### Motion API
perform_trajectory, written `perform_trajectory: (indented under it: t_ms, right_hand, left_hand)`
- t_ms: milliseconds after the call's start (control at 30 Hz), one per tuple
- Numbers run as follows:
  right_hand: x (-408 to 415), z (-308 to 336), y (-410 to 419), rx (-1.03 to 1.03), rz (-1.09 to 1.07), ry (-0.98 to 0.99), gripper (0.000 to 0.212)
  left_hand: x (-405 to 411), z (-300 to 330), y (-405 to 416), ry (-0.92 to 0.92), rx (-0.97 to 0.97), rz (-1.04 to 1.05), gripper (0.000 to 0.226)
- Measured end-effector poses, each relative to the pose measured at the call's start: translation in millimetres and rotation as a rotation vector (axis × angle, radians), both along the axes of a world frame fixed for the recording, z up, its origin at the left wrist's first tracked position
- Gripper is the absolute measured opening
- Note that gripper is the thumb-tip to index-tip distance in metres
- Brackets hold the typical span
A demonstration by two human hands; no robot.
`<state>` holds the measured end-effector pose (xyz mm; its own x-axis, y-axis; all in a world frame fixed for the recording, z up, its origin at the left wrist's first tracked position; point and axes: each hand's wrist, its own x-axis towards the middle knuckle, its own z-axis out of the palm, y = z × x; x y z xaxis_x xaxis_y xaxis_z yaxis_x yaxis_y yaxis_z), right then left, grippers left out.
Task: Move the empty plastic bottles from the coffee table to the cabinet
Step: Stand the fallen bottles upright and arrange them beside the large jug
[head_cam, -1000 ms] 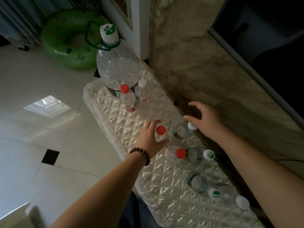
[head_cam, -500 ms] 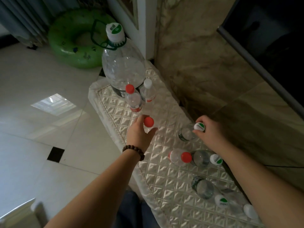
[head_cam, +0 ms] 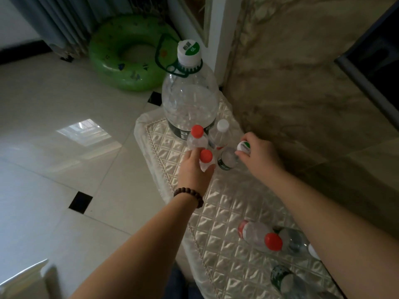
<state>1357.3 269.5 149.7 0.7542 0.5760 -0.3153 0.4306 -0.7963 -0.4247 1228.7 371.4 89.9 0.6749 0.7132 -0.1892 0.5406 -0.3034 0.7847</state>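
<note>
Red-cap bottle (head_cam: pixel 205 160) is gripped by left hand (head_cam: pixel 194 169), green-label bottle (head_cam: pixel 228 158) by right hand (head_cam: pixel 259 156), over the cabinet (head_cam: pixel 226 212).

Bottles (head_cam: pixel 255 235) on cabinet (head_cam: pixel 224 216), beside wall (head_cam: pixel 302 87)

floor (head_cam: pixel 54 169): glossy pale tiles | wall (head_cam: pixel 291 72): marble | curtain (head_cam: pixel 58 20): grey

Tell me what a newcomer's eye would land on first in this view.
First, the huge clear water jug with its green-and-white cap, standing at the far end of the quilted cover. Next, the two hands in the middle: the left hand grips a red-capped bottle, the right hand a green-and-white-capped bottle. Behind, a bright green swim ring lies on the floor.
</note>
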Motion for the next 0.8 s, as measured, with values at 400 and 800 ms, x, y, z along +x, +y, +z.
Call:
perform_trajectory:
  t_ms: [400,800]
  right_hand:
    - [6,-16,22,0.029,-0.002,0.027,0.034]
    - [-9,-2,-18,0.124,0.028,0.064,0.068]
  left_hand:
    - [10,-4,-7,-0.007,-0.006,0.024,0.053]
    - [-16,21,-12,0.042,0.148,-0.051,0.075]
